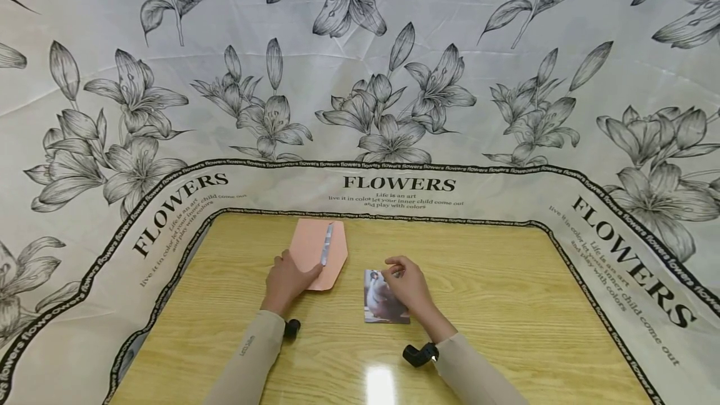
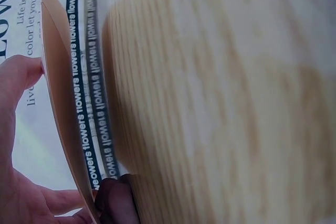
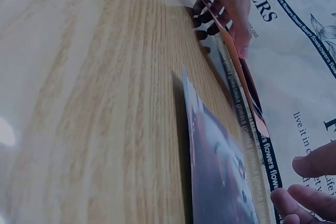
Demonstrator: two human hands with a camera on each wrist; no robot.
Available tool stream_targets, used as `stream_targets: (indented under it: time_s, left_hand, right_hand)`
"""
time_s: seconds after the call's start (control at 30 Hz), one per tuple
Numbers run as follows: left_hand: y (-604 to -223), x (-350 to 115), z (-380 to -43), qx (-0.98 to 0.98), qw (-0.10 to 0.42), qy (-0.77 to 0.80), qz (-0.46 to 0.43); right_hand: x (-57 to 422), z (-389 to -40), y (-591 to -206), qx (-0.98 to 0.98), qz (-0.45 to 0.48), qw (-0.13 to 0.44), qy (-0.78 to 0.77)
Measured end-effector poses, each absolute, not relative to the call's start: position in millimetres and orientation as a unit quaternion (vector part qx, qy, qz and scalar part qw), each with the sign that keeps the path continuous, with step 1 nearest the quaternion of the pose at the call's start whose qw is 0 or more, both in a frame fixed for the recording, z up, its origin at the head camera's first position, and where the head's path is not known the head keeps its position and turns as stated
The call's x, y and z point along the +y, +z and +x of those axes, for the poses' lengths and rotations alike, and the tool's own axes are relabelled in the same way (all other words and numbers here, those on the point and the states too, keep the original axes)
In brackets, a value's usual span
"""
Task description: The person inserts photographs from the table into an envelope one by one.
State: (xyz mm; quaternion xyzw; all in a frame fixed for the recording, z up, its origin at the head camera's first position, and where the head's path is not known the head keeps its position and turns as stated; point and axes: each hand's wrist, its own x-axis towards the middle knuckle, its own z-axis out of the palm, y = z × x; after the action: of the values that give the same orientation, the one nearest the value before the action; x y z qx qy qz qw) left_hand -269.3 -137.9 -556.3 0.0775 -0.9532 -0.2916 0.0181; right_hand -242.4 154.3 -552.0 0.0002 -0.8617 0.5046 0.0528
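My left hand (image 1: 289, 280) grips the lower left side of a pink paper envelope (image 1: 304, 242), thumb on top and fingers at its edge and underside. A narrow grey-blue strip (image 1: 327, 239) with a picture-like pattern shows along the envelope's face. In the left wrist view the envelope (image 2: 60, 72) stands tilted off the table, its paper layers slightly apart. A square photo card (image 1: 375, 299) showing a pale figure lies to the right of the envelope. Over its upper right corner hovers my right hand (image 1: 407, 283), fingers loosely bent. The right wrist view shows a gap between thumb and fingers, holding nothing.
The wood-grain table (image 1: 478, 280) carries both items. White cloth printed with flowers and lettering (image 1: 399, 184) surrounds it at the back and sides. Each wrist wears a small black camera (image 1: 420, 354). Light glares off the table's near part.
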Motion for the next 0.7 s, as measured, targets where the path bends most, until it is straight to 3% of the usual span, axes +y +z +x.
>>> stream_targets:
  time_s: [0.27, 0.7]
  left_hand:
    - [-558.8, -138.6, -270.9, -0.953, 0.019, -0.291, 0.075]
    - [-560.2, -137.5, -271.0, -0.955, 0.018, -0.285, 0.077]
  right_hand:
    - [172.6, -218.9, -554.6, -0.874, -0.010, 0.010, 0.485]
    - [194.0, -198.3, -561.0, -0.915, -0.026, -0.001, 0.402]
